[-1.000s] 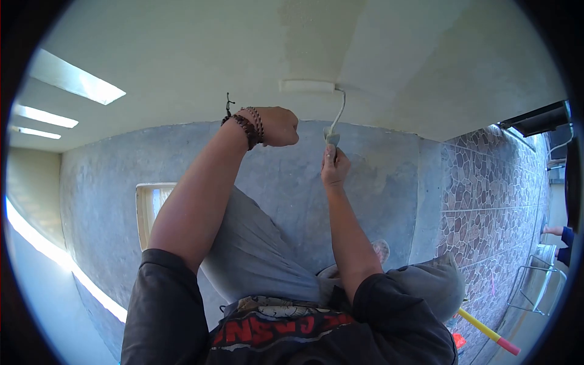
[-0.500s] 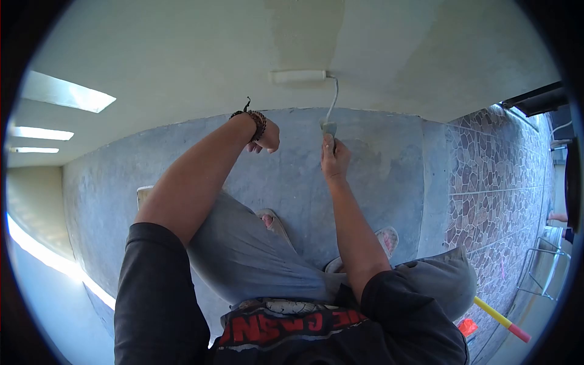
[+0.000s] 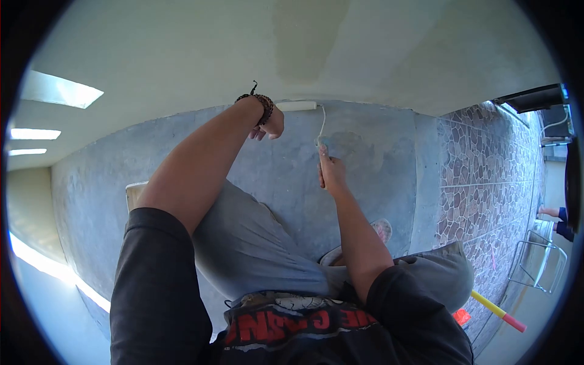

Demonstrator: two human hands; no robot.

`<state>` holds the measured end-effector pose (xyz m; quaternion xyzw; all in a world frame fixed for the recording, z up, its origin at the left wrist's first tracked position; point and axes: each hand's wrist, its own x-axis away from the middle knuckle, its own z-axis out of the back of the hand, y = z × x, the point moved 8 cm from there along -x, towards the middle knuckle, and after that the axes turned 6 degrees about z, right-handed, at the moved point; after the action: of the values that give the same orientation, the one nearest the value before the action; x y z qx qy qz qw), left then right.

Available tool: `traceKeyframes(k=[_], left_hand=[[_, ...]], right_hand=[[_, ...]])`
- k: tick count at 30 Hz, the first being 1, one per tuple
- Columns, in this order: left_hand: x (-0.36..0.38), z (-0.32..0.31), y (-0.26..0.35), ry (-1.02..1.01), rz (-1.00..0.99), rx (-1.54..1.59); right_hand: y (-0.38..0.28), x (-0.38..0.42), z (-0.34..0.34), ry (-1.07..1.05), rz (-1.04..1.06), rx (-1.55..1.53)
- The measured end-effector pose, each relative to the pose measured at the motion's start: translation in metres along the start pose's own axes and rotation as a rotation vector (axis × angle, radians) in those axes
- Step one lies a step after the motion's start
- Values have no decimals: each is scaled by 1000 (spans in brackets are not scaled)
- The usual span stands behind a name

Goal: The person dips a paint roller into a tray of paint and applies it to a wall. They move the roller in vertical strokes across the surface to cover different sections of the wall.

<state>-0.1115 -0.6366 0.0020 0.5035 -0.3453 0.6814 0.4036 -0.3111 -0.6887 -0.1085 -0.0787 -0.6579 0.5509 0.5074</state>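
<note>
My right hand (image 3: 331, 170) is wrapped around the handle of a paint roller (image 3: 297, 106), with the thumb lying along it. The white roller sleeve lies level at the foot of the pale wall (image 3: 377, 55), where the wall meets the grey floor (image 3: 371, 146). A darker, damp-looking band runs up the wall above it. My left hand (image 3: 269, 126), with braided bracelets at the wrist, hangs bent just left of the roller. Its fingers are loosely curled in, and nothing shows in them. The sleeve's left end is partly hidden behind that hand.
Stone-patterned tiles (image 3: 480, 158) cover the floor to the right. A yellow pole with a pink end (image 3: 499, 310) lies near my knee, beside an orange-red item (image 3: 462, 317). Further right are a metal-framed stool (image 3: 538, 261) and part of another person (image 3: 553, 213).
The roller has moved down the wall to its bottom edge, with my right hand lower too. My left hand has barely moved. The view has shifted slightly.
</note>
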Motion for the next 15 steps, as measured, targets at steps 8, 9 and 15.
traceKeyframes(k=[8,9,15], left_hand=[[5,3,-10,-28,71,11],[4,1,-12,-34,83,41],[4,-1,-19,-39,101,88]], right_hand=[[-14,-27,4,-63,-116,55],[-15,-30,5,-63,-115,52],[-32,-35,9,-84,-159,89]])
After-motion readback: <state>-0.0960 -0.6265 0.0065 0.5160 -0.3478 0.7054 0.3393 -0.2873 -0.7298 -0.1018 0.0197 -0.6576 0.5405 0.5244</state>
